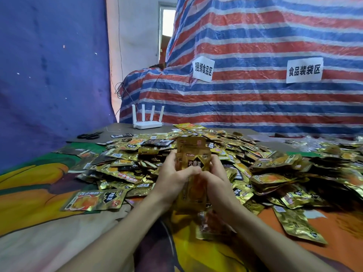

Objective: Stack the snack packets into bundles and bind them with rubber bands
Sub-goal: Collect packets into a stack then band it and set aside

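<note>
Above the heap of loose packets, the left hand and right hand both grasp a small stack of packets, held upright between them. Stacking appears to be the step in hand; no rubber band is visible. Next would be squaring the edges and fetching a band. Each packet is glossy gold foil with a dark label.

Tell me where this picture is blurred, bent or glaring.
Head view: the packet pile blurs at its right edge; its gold foil glints; the wide lens bows the striped tarp; the stack in the left hand and right hand looks soft.
</note>
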A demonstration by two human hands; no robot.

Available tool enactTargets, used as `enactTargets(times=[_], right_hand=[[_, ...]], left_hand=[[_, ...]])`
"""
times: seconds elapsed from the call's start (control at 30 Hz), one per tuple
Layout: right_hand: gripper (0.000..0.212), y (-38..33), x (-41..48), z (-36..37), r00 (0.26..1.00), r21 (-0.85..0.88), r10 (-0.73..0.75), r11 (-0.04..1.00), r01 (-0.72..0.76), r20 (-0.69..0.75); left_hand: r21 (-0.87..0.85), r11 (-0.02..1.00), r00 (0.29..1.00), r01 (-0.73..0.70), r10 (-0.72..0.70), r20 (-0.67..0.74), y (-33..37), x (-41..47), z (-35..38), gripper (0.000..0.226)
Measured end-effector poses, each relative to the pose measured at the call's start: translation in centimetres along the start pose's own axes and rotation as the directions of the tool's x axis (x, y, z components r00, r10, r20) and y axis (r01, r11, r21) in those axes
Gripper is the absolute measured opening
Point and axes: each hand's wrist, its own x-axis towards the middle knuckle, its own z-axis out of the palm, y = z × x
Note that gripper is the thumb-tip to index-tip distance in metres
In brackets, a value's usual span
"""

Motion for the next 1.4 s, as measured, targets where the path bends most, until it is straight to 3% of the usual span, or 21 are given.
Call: enactTargets(times=[0.1,0.2,0.3,0.37,0.47,0.53,0.63,0.7,0.77,0.8,0.87,0.9,0.97,1.07,1.1,1.17,1.27,1.4], right_hand=[[0.050,-0.4,0.2,-0.3,0.996,0.044,-0.046,0.998,0.043,0.071],[0.058,-1.3,0.4,-1.2,0.990,-0.051,-0.037,0.998,0.044,0.134],[0.044,-2.2,1.1,-3.2,0.991,-0.377,-0.120,0.922,0.089,-0.059],[0.034,-2.6,1.3,-5.1,0.952,-0.559,-0.180,0.829,0.011,-0.248],[0.018,-2.6,1.4,-7.3,0.935,-0.658,-0.095,0.734,-0.167,-0.342],[0.016,-2.4,1.5,-7.9,0.940,-0.680,-0.077,0.710,-0.183,-0.334],[0.016,-2.6,1.5,-7.6,0.961,-0.689,-0.100,0.716,-0.111,-0.258],[0.027,-2.6,1.4,-7.0,0.994,-0.740,-0.070,0.672,-0.012,-0.079],[0.042,-2.1,1.3,-6.2,0.990,-0.814,0.058,0.576,0.070,0.126],[0.043,-1.8,1.3,-5.8,0.973,-0.882,0.144,0.461,0.095,0.181],[0.037,-1.4,1.4,-5.2,0.960,-0.978,0.249,0.193,0.081,0.128],[0.032,-1.4,1.6,-4.9,0.972,-0.992,0.227,0.126,0.034,0.062],[0.025,-1.6,1.9,-4.1,0.989,-0.993,0.130,0.092,-0.077,-0.065],[0.016,-1.5,2.6,-2.6,0.993,-0.995,0.062,-0.034,-0.097,-0.099],[0.014,-1.3,2.9,-2.0,0.996,-0.996,0.058,-0.046,-0.070,-0.073],[0.028,-0.7,3.8,-1.1,0.997,-1.000,0.076,0.007,-0.006,-0.006],[0.050,0.0,5.3,0.1,0.997,-0.993,0.072,0.115,0.007,0.016],[0.020,1.5,5.8,1.5,0.993,-0.990,-0.116,0.140,-0.015,-0.031]], left_hand=[[0.097,0.995,0.999,0.010,-0.014,0.037,-0.5,0.0,0.2,0.052],[0.186,0.983,0.996,-0.007,-0.009,0.083,-1.1,-0.1,-0.1,0.058],[0.249,0.967,0.996,-0.044,0.023,0.086,-1.5,-0.3,-0.6,0.057],[0.232,0.971,0.997,-0.057,0.042,0.068,-1.7,-0.5,-0.8,0.056],[0.199,0.977,0.996,-0.073,0.060,0.072,-1.7,-0.7,-1.1,0.057],[0.188,0.981,0.991,-0.056,0.032,0.132,-1.6,-0.7,-1.2,0.056],[0.214,0.977,0.961,0.020,-0.078,0.264,-1.2,-0.7,-1.5,0.053],[0.243,0.968,0.945,0.062,-0.135,0.297,-0.9,-0.6,-1.7,0.054],[0.235,0.967,0.944,0.099,-0.165,0.284,-0.7,-0.4,-1.9,0.055],[0.206,0.970,0.950,0.126,-0.178,0.258,-0.6,-0.3,-2.1,0.057],[0.105,0.974,0.968,0.201,-0.214,0.131,-0.4,0.2,-2.6,0.060],[0.049,0.974,0.974,0.220,-0.222,0.038,-0.4,0.6,-2.9,0.056],[0.007,0.983,0.967,0.185,-0.181,-0.177,-0.4,1.4,-3.7,0.039],[0.165,0.986,0.939,-0.004,0.060,-0.338,-0.5,1.7,-4.5,0.029],[0.229,0.972,0.938,-0.053,0.127,-0.322,-0.6,1.7,-4.6,0.031],[0.327,0.941,0.950,-0.087,0.177,-0.257,-0.7,1.5,-4.5,0.034],[0.369,0.929,0.989,-0.019,0.071,-0.126,-1.0,1.1,-4.3,0.038],[0.380,0.924,0.998,0.054,-0.064,0.014,-1.1,0.6,-4.3,0.033]])
